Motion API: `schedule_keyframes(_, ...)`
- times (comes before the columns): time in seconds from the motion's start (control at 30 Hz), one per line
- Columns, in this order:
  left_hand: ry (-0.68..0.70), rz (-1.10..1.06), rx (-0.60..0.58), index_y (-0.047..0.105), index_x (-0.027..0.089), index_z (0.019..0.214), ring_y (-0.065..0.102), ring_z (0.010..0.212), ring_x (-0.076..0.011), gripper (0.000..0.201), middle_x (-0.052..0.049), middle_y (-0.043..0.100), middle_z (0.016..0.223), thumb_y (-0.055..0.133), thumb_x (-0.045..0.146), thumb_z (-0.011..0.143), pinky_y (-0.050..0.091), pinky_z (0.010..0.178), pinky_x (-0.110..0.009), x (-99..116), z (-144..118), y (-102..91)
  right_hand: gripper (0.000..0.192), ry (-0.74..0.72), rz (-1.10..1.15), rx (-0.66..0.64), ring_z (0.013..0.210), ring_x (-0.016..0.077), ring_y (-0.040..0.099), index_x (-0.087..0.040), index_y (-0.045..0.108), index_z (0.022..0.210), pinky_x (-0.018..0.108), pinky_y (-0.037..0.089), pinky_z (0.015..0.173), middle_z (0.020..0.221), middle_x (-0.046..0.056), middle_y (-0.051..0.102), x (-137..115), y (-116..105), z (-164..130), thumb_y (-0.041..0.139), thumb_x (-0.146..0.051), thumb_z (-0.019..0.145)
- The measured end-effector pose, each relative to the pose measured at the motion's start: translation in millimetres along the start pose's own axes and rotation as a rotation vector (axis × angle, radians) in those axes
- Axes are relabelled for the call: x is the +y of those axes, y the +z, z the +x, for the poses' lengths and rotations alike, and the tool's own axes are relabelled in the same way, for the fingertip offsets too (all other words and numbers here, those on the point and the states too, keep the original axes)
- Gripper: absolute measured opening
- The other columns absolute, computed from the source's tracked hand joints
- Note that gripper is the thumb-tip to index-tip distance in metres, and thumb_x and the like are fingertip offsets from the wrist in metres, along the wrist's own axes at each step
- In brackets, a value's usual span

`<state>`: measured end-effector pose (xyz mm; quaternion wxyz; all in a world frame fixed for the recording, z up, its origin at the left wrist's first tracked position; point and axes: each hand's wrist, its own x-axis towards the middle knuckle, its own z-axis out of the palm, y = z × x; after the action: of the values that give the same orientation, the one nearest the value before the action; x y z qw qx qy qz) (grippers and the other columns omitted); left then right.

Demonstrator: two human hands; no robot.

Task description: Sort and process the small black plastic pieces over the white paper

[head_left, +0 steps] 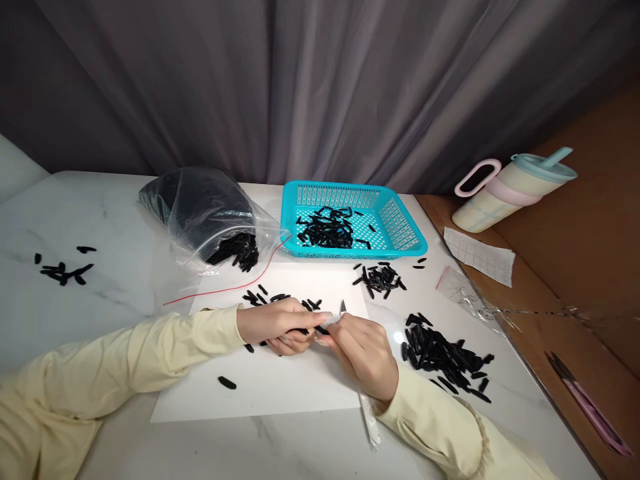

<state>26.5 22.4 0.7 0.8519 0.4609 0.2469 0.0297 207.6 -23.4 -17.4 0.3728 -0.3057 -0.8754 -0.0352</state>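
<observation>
Over a white paper sheet (pixel 280 397), my two hands meet, fingertips close together. My left hand (pixel 283 323) is closed on small, slender black pieces (pixel 321 330), whose kind I cannot make out. My right hand (pixel 367 347) grips a knife (pixel 370 427); its pointed blade tip shows above the fingers and its white wrapped handle sticks out below the palm. The fingers hide where blade and piece meet. Loose black pieces (pixel 257 299) lie behind my left hand, and a single black piece (pixel 227 383) rests nearer me on the paper.
A turquoise basket (pixel 355 252) with black pieces stands at the back, beside a clear plastic bag (pixel 210 213) of more. Black piles lie to the right (pixel 445 357) and behind (pixel 383 280). At far right are a tumbler (pixel 500 193) and pink-handled snips (pixel 590 407).
</observation>
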Motion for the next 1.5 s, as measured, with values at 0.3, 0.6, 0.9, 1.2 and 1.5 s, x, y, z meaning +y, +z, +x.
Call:
schedule_keyframes(0.3,-0.009,-0.018,0.004,0.028,0.018,0.044,0.017,0.032,-0.0034,0.056,0.007,0.024,0.037,0.051,0.054,0.08,0.007,0.033,-0.021,0.0,0.3,0.5,0.026,-0.011,0.022,-0.003,0.049,0.0126,0.037,-0.015,0.052,0.071,0.027,0.028,0.046,0.05,-0.001,0.045,-1.7,-0.5,1.9,0.04,-0.014,0.093)
schedule_keyframes(0.6,0.044,-0.076,0.014,0.028,0.018,0.044,0.016,0.032,-0.0034,0.054,0.007,0.022,0.037,0.049,0.047,0.084,0.007,0.035,-0.022,0.2,-0.7,-1.7,0.03,0.134,0.173,0.119,0.046,0.0107,0.03,-0.02,0.039,0.063,0.026,0.024,0.045,0.049,-0.005,0.034,-2.0,-0.6,-0.5,0.049,-0.019,0.09)
schedule_keyframes(0.9,0.072,-0.104,0.029,0.027,0.017,0.043,0.016,0.032,-0.0025,0.054,0.006,0.023,0.038,0.047,0.041,0.087,0.004,0.033,-0.02,2.7,-0.7,-3.5,0.029,0.209,0.149,0.171,0.045,0.0102,0.028,-0.021,0.034,0.066,0.026,0.025,0.045,0.054,-0.005,0.03,-3.2,1.0,-3.1,0.04,-0.008,0.091)
schedule_keyframes(1.2,0.064,-0.102,0.069,0.028,0.018,0.044,0.015,0.03,-0.0023,0.055,0.007,0.02,0.037,0.044,0.049,0.086,0.005,0.032,-0.019,2.9,0.4,-1.8,0.015,0.256,0.204,0.026,0.048,0.0103,0.05,-0.016,0.052,0.091,0.022,0.038,0.049,0.06,0.0,0.056,-1.1,-0.5,-0.3,0.037,-0.012,0.093)
schedule_keyframes(1.5,0.07,-0.08,0.093,0.03,0.017,0.045,0.014,0.03,-0.002,0.055,0.007,0.021,0.037,0.043,0.051,0.086,0.006,0.031,-0.019,2.2,0.6,-0.3,0.019,0.211,0.168,0.053,0.057,0.0136,0.06,-0.016,0.052,0.107,0.025,0.044,0.051,0.073,0.004,0.067,0.2,2.2,-1.1,0.047,-0.01,0.09)
